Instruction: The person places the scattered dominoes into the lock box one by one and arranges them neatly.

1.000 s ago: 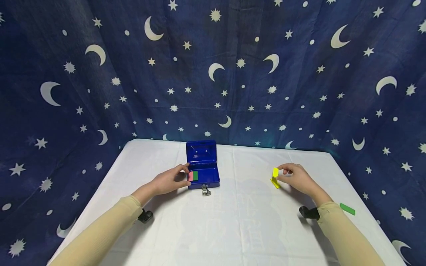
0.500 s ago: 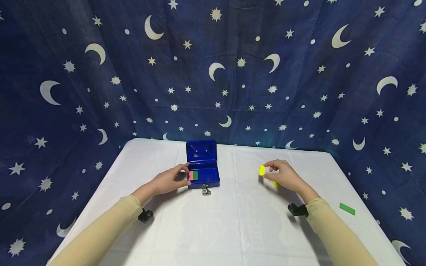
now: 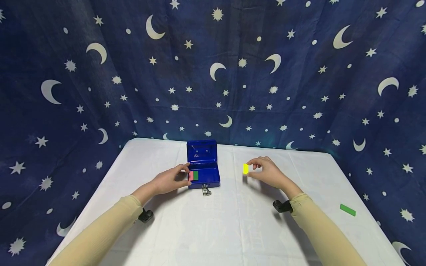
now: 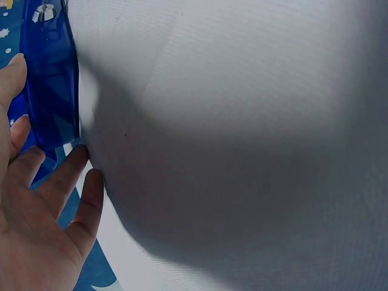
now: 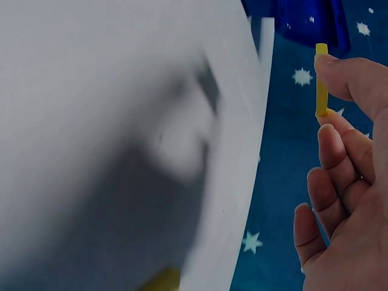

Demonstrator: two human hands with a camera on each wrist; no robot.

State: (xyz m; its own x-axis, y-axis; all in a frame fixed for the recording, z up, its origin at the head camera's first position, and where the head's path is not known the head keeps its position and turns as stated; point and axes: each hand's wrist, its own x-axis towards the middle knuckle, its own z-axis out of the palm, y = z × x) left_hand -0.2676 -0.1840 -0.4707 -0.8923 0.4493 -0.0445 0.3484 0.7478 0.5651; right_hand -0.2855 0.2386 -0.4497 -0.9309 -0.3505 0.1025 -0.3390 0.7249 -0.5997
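Note:
A blue metal cash box (image 3: 210,175) stands with its lid raised. Pink (image 3: 191,176) and green (image 3: 195,175) blocks sit side by side at its left end. My left hand (image 3: 166,181) holds that end, thumb at the front corner and index finger toward the back; the left wrist view shows these fingers against the blue wall (image 4: 51,79). Right of the box, my right hand (image 3: 267,173) pinches a flat yellow block (image 3: 245,169) between thumb and index finger above the cloth. In the right wrist view, this yellow block (image 5: 322,82) appears edge-on.
Metal keys (image 3: 206,190) hang at the front of the box. A green block (image 3: 347,210) lies near the right edge of the white-covered table (image 3: 213,229). Another yellow piece (image 5: 162,280) shows at the bottom of the right wrist view. A starry curtain (image 3: 186,74) encloses the table.
My right hand has lifted the yellow block off another yellow one and carried it left toward the box. My left hand and the box have stayed in place.

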